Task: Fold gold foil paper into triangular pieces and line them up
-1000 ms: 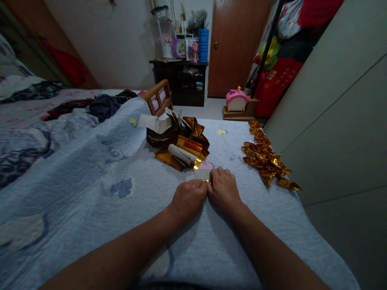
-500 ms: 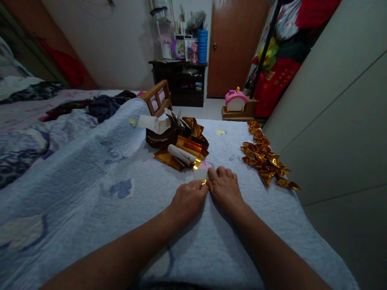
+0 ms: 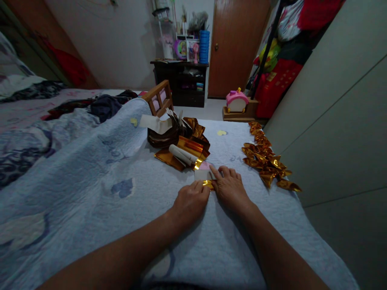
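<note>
A small sheet of gold foil paper [image 3: 203,175] lies on the bed, its pale back up and its near edge turned over to show a shiny gold strip. My left hand [image 3: 191,202] is closed on the left end of that strip, thumb and fingers pressed together. At the other end, my right hand [image 3: 230,186] pinches the strip with its thumb low, while the index finger reaches over the pale side. Just beyond the hands sits a loose stack of gold foil paper [image 3: 193,147], with a rolled pale sheet [image 3: 183,155] on top.
Several folded gold pieces [image 3: 266,157] lie in a row along the bed's right edge. A light blue quilt [image 3: 115,225] covers the bed. Clothes [image 3: 105,108] are heaped at the left. A pink toy [image 3: 236,100] and a dark cabinet [image 3: 179,84] stand past the far edge.
My right hand has shifted slightly right, away from the left, and its index finger has stretched forward. More of the gold strip shows between the hands.
</note>
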{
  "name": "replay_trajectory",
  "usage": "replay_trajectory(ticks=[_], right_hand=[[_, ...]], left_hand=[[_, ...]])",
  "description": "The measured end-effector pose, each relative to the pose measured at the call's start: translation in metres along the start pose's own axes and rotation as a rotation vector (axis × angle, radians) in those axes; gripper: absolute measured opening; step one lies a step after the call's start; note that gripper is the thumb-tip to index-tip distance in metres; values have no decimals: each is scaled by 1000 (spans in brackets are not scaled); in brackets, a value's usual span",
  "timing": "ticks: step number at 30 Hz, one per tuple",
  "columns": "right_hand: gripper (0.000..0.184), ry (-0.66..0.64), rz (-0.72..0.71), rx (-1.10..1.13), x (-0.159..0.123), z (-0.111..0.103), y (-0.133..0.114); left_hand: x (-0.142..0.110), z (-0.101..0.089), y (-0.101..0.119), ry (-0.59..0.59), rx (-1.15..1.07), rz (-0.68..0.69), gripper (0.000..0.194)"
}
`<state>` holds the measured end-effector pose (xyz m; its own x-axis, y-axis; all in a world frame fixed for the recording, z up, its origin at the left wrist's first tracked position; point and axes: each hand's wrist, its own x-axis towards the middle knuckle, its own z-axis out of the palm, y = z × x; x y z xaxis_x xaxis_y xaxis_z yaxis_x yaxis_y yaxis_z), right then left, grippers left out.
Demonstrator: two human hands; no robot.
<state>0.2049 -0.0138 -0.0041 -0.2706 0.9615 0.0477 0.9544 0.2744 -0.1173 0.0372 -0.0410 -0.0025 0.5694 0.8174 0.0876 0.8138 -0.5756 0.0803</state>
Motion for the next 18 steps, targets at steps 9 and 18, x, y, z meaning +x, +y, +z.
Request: replay_trajectory(ticks=[9,18], right_hand=[[26,35,7,35,4,-5,-2],[22,41,-53,101,6,-3,-4]], left_hand=[[8,2,-6,108,30,-25,11],[16,4,-14,79,-72,-131,13]])
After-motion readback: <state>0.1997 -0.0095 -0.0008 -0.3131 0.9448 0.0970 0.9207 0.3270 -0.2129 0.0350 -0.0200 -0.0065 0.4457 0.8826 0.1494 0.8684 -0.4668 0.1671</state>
